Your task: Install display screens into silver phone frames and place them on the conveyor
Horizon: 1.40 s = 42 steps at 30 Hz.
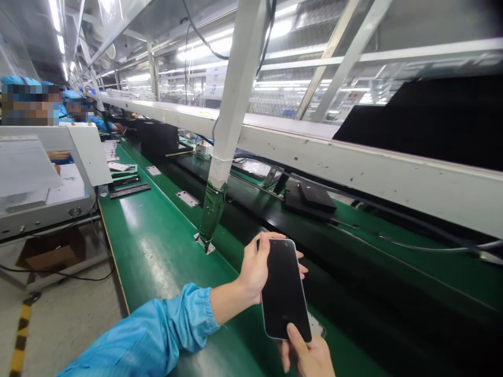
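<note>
A smartphone point(283, 283) with a dark screen and a pale frame is held up over the green bench point(153, 262). My left hand point(255, 267) grips its upper left side, thumb on the front edge, with fingertips showing past the far side. At the lower end, my right hand point(308, 351) has its thumb pressed on the front near the bottom and its fingers behind. Just beyond the phone's lower right corner, part of a pale flat piece point(316, 325) shows; the phone and my right hand hide the rest.
A white post point(231, 110) rises from the bench ahead of my hands. A dark conveyor belt point(251, 222) runs alongside, carrying flat phone-sized plates point(187, 198). Dark strips point(130, 190) lie on the bench's left edge. Co-workers in blue point(73, 104) are at the far left.
</note>
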Tool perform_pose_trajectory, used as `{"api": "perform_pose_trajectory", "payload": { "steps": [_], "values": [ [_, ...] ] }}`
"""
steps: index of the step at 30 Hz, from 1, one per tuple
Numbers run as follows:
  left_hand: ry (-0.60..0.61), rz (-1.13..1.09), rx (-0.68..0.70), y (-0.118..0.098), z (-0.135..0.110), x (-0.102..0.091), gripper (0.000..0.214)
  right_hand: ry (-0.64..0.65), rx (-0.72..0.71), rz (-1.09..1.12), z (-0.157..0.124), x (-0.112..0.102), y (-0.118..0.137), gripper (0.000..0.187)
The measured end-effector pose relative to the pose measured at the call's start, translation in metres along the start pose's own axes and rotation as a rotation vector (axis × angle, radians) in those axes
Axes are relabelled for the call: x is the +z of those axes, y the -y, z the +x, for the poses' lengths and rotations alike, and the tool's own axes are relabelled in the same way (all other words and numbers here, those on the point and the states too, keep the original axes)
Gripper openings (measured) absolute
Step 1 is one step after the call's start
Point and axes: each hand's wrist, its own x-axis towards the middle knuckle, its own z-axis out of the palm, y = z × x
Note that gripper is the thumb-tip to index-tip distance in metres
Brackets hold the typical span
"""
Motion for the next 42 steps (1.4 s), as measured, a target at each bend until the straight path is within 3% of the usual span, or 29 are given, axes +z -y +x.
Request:
{"api": "perform_pose_trajectory", "payload": {
  "steps": [4,8,12,18,23,28,31,36,39,42],
  "values": [
    [-0.071,0.079,0.096,-0.003,-0.003,0.005,0.077,0.066,-0.009,0.075,0.006,0.019,-0.005,0.087],
    [-0.107,0.106,0.134,-0.004,-0.003,0.008,0.068,0.212,-0.025,0.345,0.013,0.040,-0.003,0.085],
    [-0.149,0.131,0.190,-0.001,0.001,0.006,0.072,0.267,-0.005,0.432,0.018,0.044,0.006,0.077],
    [-0.170,0.187,0.115,0.009,0.025,-0.009,0.058,0.230,0.009,0.456,0.030,0.024,0.007,0.068],
    [-0.191,0.283,0.027,0.037,0.039,-0.013,0.062,0.101,0.028,0.574,0.045,-0.023,-0.005,0.065],
    [0.015,0.503,-0.110,0.103,0.063,0.002,0.075,-0.160,0.036,0.577,0.040,-0.088,-0.027,0.058],
    [0.166,0.693,-0.159,0.125,0.083,-0.003,0.077,-0.368,0.041,0.550,0.026,-0.133,-0.043,0.049],
    [0.506,1.087,-0.204,0.108,0.090,-0.046,0.103,-0.619,0.069,0.516,-0.007,-0.183,-0.066,0.031],
    [0.714,1.265,-0.223,0.100,0.086,-0.065,0.117,-0.661,0.089,0.520,-0.020,-0.190,-0.072,0.031],
    [0.889,1.383,-0.219,0.106,0.087,-0.069,0.118,-0.669,0.100,0.514,-0.024,-0.190,-0.068,0.034]
  ]
}}
